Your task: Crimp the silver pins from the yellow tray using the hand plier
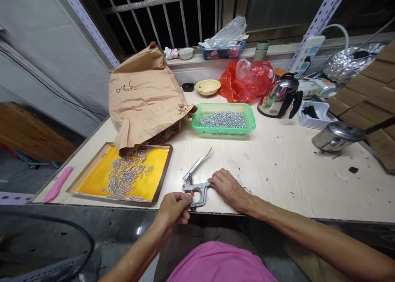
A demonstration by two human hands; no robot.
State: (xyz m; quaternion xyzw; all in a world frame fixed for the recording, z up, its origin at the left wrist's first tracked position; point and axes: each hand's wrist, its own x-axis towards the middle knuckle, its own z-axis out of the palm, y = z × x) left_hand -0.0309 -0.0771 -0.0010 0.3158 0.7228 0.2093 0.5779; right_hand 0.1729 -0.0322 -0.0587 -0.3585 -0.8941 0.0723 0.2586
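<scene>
Near the table's front edge lies a pair of grey snap-fastener pliers (202,193), with a C-shaped jaw, a spring and a red piece. Its long lever handle is raised and points away to the right. My left hand (174,206) pinches at the jaw beside the red piece; whatever sits between its fingertips is too small to make out. Resting on the table, my right hand (228,187) has its fingers curled over the end of the pliers' other arm, which they partly cover. Left of the pliers, small metal pieces (123,177) lie scattered in a yellow-lined tray (163,175).
A brown paper bag (145,96) leans over the tray's back. Behind the pliers stands a green basket (224,130) of small metal parts. Farther back are a red plastic bag (243,82), a kettle (279,99) and a metal pot (336,138). A pink-handled object (58,184) lies far left.
</scene>
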